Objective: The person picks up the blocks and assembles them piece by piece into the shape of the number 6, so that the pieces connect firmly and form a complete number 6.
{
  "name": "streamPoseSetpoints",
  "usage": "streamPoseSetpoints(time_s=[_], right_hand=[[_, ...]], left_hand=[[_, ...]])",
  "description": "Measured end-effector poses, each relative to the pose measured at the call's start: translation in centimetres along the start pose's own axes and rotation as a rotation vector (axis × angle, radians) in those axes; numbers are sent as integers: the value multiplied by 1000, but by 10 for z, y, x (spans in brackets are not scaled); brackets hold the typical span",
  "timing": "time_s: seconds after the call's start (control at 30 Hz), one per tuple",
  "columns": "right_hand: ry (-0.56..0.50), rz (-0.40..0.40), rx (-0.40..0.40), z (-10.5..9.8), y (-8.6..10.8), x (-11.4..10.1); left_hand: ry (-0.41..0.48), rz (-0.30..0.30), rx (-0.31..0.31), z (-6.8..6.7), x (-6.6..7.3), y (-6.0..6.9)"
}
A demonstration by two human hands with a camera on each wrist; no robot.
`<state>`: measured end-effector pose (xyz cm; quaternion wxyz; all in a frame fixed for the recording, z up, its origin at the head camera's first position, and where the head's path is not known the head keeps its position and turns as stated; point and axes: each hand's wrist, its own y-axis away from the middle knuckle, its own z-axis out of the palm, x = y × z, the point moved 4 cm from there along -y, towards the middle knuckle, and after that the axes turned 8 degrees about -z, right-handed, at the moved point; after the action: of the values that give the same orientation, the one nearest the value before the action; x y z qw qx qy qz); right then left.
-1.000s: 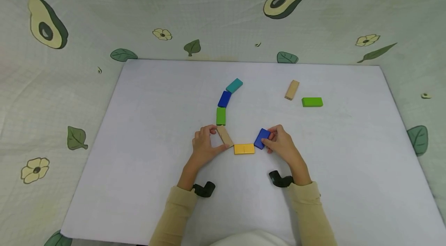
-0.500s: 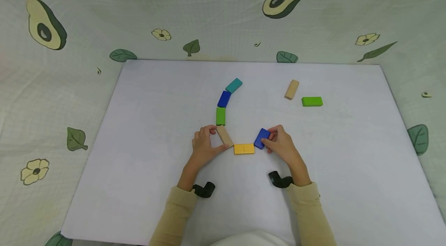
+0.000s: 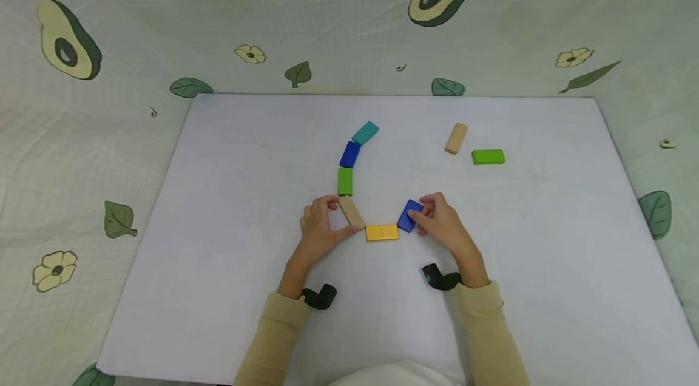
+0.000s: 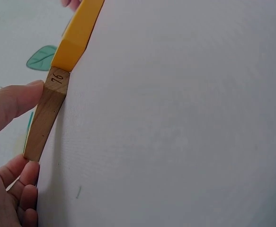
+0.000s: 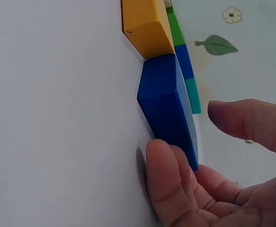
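My left hand (image 3: 321, 229) spans a natural wooden block (image 3: 352, 213), pinching it end to end between thumb and forefinger. The left wrist view shows the number 76 on that wooden block (image 4: 45, 118). A yellow block (image 3: 382, 232) touches its near end. On the yellow block's other side a blue block (image 3: 407, 219) lies at a slant, corner to corner with it. My right hand (image 3: 443, 225) is at this blue block (image 5: 168, 104); its fingers touch the far end, while the thumb (image 5: 242, 118) stands raised off it.
From the wooden block a curve continues away through a green block (image 3: 345, 181), a dark blue block (image 3: 350, 154) and a teal block (image 3: 365, 132). Another wooden block (image 3: 455, 138) and a bright green block (image 3: 488, 157) lie apart at the back right of the white table (image 3: 246, 161).
My right thumb has lifted slightly from the blue block. The left hand and the blocks stay in place; the head view has shifted a little.
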<state>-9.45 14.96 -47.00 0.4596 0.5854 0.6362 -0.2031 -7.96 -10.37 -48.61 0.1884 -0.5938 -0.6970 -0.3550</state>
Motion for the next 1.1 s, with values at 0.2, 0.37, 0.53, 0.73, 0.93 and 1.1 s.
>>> streamPoseSetpoints(time_s=[0.2,0.37,0.53,0.73,0.93,1.1], right_hand=[[51,17,35,-11,-5,2],[116,43,62,-24,-9,5],[141,37,103,-43,-11,9],[132,13,166,-70,-14,12],[193,-30,218,-101,-19,14],[251,-24,247,-125,-25,21]], left_hand=[[2,-4,-5,0,0,0],[5,0,-7,0,0,0],[0,-1,-9,-1,1,1],[-8,-1,-5,-1,0,1],[2,13,2,-1,0,0],[5,16,0,-1,1,0]])
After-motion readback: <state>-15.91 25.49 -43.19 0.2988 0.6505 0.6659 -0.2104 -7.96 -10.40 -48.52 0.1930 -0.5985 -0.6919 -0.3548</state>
